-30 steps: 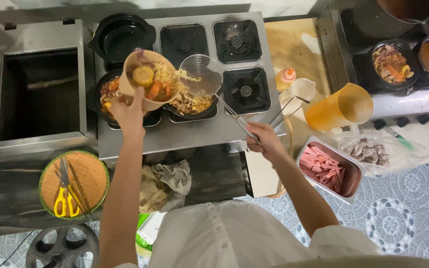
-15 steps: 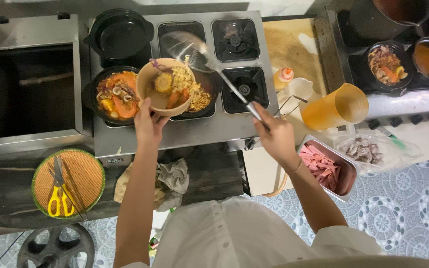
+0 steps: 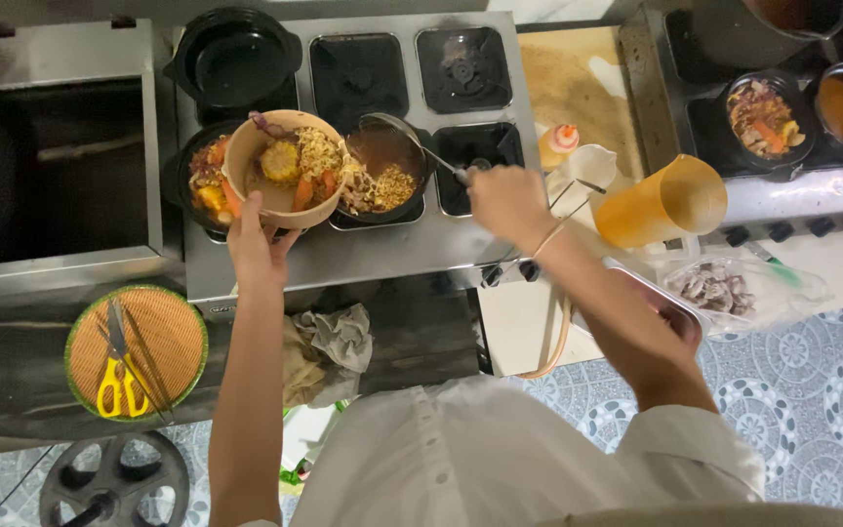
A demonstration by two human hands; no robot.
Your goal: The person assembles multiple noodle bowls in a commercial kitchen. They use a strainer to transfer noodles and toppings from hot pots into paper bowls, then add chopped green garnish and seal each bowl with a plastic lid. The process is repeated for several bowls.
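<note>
We see the tan bowl (image 3: 285, 168), full of noodles, a piece of corn and carrot, held over the front left burners of the steel stove (image 3: 363, 249), its rim covering much of the dark pot (image 3: 197, 181) below. Our left hand (image 3: 258, 244) grips the bowl's near rim. Our right hand (image 3: 507, 200) is closed on the handle of a ladle (image 3: 397, 137) dipped in the middle pot (image 3: 382, 176); the handle is mostly hidden. An orange pitcher (image 3: 665, 200) stands right of the stove; bare steel runs along its near edge.
</note>
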